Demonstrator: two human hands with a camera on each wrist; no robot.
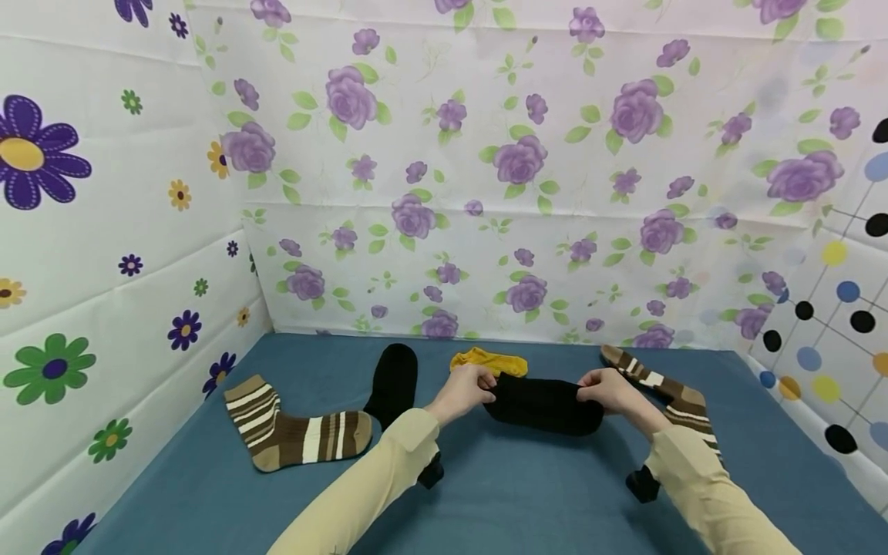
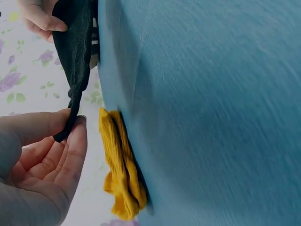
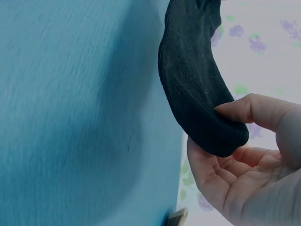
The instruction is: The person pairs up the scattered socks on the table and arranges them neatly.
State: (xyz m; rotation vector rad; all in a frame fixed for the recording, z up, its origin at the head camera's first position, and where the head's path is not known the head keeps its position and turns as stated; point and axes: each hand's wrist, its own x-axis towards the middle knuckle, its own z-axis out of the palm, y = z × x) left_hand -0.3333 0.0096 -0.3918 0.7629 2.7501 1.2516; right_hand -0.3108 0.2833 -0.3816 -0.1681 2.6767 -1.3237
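Observation:
A black sock [image 1: 537,406] is stretched sideways between both hands, lifted above the blue cloth with its shadow beneath. My left hand [image 1: 461,393] pinches one end between thumb and fingers; in the left wrist view that end [image 2: 77,89] looks thin and bunched. The other end is pinched by my right hand [image 1: 612,391], its thumb pressed on the knit fabric [image 3: 197,89] in the right wrist view. Just behind the left hand lies a crumpled yellow sock [image 1: 496,361], also plain in the left wrist view [image 2: 121,165].
Left on the blue cloth [image 1: 513,493] lie a brown striped sock [image 1: 305,435] and another black sock [image 1: 395,381]. A second brown striped sock [image 1: 683,401] lies right, partly hidden by the right arm. Flowered sheets [image 1: 451,193] wall the back and left; a dotted sheet [image 1: 839,331] stands right.

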